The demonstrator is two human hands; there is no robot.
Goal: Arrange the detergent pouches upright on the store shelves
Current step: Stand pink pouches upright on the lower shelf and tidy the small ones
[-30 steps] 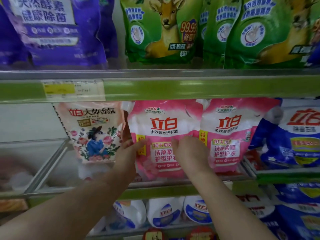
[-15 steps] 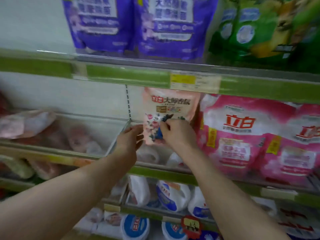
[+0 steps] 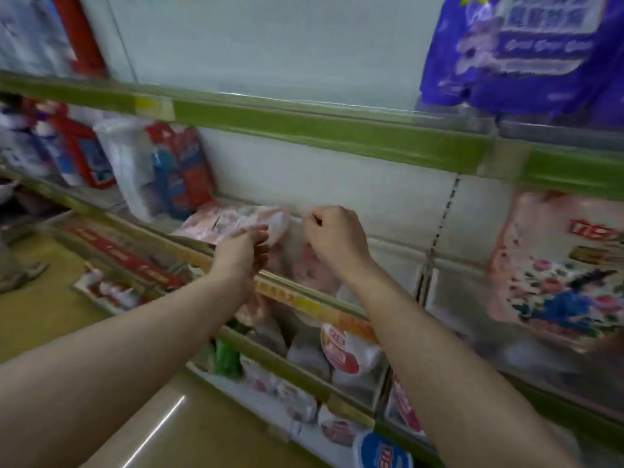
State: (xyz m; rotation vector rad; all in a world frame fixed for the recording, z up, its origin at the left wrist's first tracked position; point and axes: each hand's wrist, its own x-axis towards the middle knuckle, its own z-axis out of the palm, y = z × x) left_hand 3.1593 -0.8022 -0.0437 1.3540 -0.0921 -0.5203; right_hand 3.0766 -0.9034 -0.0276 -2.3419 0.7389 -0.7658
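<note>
A pink detergent pouch (image 3: pixel 229 222) lies flat on the middle shelf (image 3: pixel 337 314), behind its clear front fence. My left hand (image 3: pixel 241 249) reaches over the fence and its fingers close on the pouch's right end. My right hand (image 3: pixel 332 239) hovers just right of the pouch with the fingers curled into a fist; nothing shows between them. Another pink pouch (image 3: pixel 314 270) lies low behind the fence under my right hand. A floral pouch (image 3: pixel 557 265) stands upright in the bay to the right. The picture is blurred by motion.
A purple pouch (image 3: pixel 523 52) stands on the top shelf at the right. Red and blue packs (image 3: pixel 179 170) and a white bag (image 3: pixel 125 160) stand left of the flat pouch. The lower shelf (image 3: pixel 304 376) holds several white pouches. Yellow floor (image 3: pixel 50 309) shows at the left.
The view has swung left, past the upright floral pouch. Both hands left that pouch and moved to the flat pink pouch in the bay to its left.
</note>
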